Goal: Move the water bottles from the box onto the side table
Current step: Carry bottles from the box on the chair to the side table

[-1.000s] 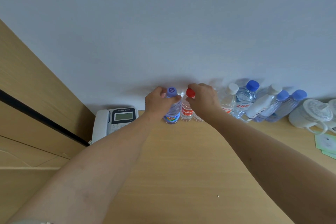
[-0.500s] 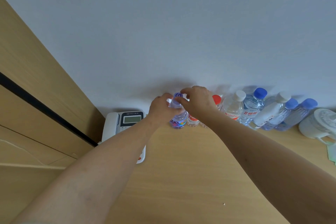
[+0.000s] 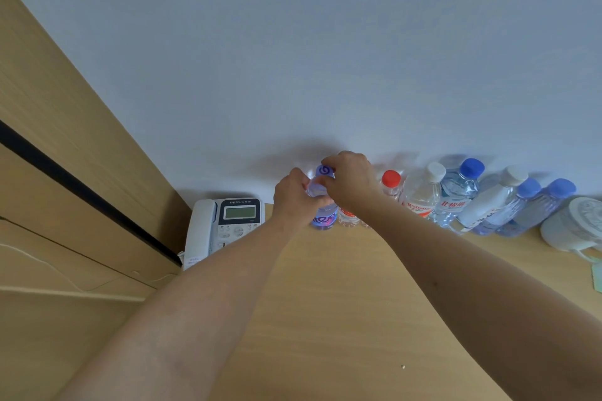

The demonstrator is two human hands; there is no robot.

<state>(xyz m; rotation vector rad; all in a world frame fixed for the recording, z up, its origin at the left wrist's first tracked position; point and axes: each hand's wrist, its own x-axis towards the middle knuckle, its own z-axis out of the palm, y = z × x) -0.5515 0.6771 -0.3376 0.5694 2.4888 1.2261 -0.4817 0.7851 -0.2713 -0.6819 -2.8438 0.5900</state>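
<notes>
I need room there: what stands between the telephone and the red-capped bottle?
Head view: the purple-capped bottle, held by both hands.

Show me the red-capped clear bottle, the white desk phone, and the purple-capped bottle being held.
Red-capped clear bottle (image 3: 391, 178), head view, on its cap.
White desk phone (image 3: 240, 212), head view, on its screen.
Purple-capped bottle (image 3: 324, 170), head view, on its cap.
</notes>
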